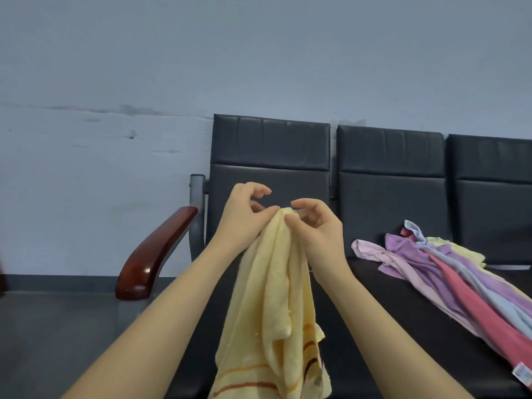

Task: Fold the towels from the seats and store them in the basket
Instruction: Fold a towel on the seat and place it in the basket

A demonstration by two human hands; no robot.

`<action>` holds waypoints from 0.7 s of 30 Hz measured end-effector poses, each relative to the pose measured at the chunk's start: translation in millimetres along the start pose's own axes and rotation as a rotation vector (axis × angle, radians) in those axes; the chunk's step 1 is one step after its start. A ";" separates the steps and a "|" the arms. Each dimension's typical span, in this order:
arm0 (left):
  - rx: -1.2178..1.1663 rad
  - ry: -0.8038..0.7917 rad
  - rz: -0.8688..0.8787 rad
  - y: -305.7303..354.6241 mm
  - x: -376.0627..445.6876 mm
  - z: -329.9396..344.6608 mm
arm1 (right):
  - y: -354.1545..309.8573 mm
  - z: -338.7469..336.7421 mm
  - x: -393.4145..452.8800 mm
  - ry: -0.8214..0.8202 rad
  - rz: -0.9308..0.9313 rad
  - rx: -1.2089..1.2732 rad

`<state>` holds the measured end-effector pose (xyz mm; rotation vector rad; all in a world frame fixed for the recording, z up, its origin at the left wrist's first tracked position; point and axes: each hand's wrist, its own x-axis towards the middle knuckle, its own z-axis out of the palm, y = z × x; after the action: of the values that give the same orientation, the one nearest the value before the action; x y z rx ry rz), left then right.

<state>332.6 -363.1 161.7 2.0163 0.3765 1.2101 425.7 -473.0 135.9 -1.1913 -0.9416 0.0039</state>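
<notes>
Hands (pixel 244 214) (pixel 316 226) pinching yellow towel (pixel 276 298), raised

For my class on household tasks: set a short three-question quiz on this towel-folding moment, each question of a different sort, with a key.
1. True or false: both the left hand and the right hand pinch the top of the yellow towel.
2. Where does the pile of coloured towels lie? A) on the floor B) on the seat C) over the wooden armrest
3. Fill in: the yellow towel's lower end bears orange ____.

Key: 1 true; 2 B; 3 stripes.
</notes>
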 end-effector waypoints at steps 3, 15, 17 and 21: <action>0.023 -0.019 -0.067 -10.1 -18.8 3.9 | 5.1 -2.9 2.8 0.059 0.075 0.047; -0.050 -0.226 -0.132 -21.2 -37.0 11.9 | 17.3 -19.9 -1.3 0.042 0.126 0.139; -0.007 -0.276 -0.187 -24.7 -36.0 13.8 | 18.6 -23.6 -2.9 0.028 0.115 0.107; -0.008 -0.164 -0.125 -29.4 -44.2 21.1 | 23.9 -27.8 -10.4 0.030 0.082 0.000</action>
<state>331.5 -378.0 106.6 2.0361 0.4102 0.9616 447.3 -489.6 109.2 -1.2263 -0.8662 0.0518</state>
